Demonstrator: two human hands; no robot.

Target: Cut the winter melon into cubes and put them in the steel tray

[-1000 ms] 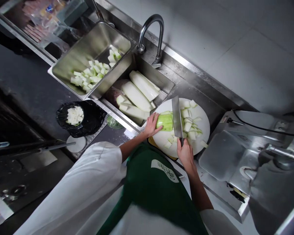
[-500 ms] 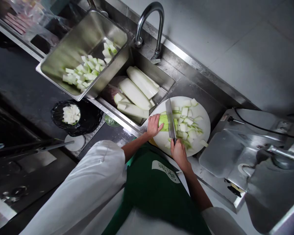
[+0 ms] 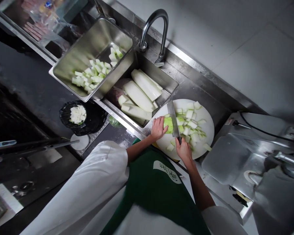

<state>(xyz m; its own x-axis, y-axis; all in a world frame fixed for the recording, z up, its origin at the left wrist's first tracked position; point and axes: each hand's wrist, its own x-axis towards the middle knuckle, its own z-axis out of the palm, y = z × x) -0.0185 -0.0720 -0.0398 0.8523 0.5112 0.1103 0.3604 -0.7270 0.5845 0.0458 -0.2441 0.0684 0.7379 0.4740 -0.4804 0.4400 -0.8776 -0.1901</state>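
My left hand [image 3: 158, 128] presses a light-green block of peeled gourd [image 3: 168, 125] onto a round white cutting board [image 3: 159, 143], its fingers closed over the left end. In my right hand [image 3: 183, 149] is the dark handle of a kitchen knife [image 3: 173, 119]. The knife's broad blade lies across the block's right end, pointing away from me. Cut gourd pieces [image 3: 193, 124] are scattered over the board to the right of the blade, and one lies at the board's right rim.
Large peeled gourd sections [image 3: 139, 96] lie in the sink [image 3: 170, 83] beneath a curved faucet [image 3: 153, 16]. A deep steel pan [image 3: 66, 70] holding gourd chunks rests across the sink's left end. A black-lined bin [image 3: 95, 117] is below left. A metal machine [image 3: 225, 156] stands at right.
The view has shifted, so everything appears farther right and slightly lower. The knife stays at the block's right end, and my left hand still holds the block.
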